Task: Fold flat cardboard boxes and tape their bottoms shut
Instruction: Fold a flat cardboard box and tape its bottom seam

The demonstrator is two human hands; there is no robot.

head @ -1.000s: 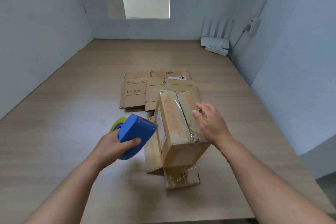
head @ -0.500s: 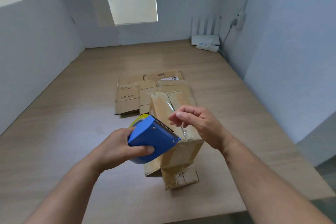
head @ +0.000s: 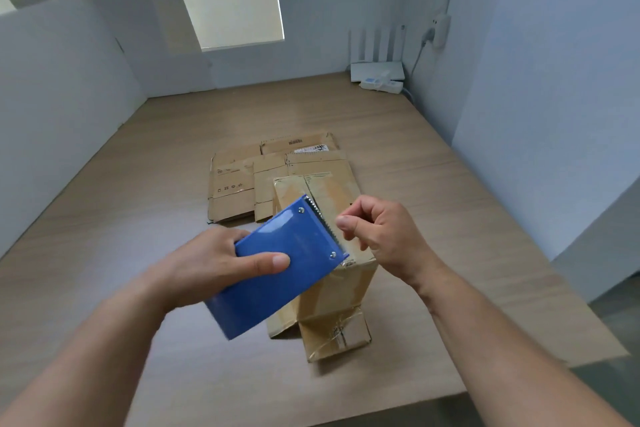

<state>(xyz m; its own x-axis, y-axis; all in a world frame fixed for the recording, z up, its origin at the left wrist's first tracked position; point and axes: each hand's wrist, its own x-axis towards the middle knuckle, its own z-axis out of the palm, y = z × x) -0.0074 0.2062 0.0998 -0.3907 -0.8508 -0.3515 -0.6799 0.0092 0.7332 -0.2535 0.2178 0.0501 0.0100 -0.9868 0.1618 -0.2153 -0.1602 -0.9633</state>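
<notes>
A folded-up cardboard box (head: 337, 291) stands on the wooden table (head: 138, 218) with its flaps spread at the near side and a tape strip along its top. My left hand (head: 211, 263) grips a blue tape dispenser (head: 280, 263), held over the box with its toothed blade facing right. My right hand (head: 384, 236) hovers at the blade, thumb and fingers pinched together; whether tape is between them I cannot tell. Behind the box lies a stack of flat cardboard boxes (head: 249, 180).
White partition boards (head: 62, 104) wall in the table's left and back. A white router (head: 377, 68) and a power strip (head: 382, 85) sit in the far right corner. The table's right edge (head: 554, 288) drops off near a grey wall.
My left hand lifted the dispenser up and right over the box and turned its flat side toward me. My right hand left the box top and pinched at the blade.
</notes>
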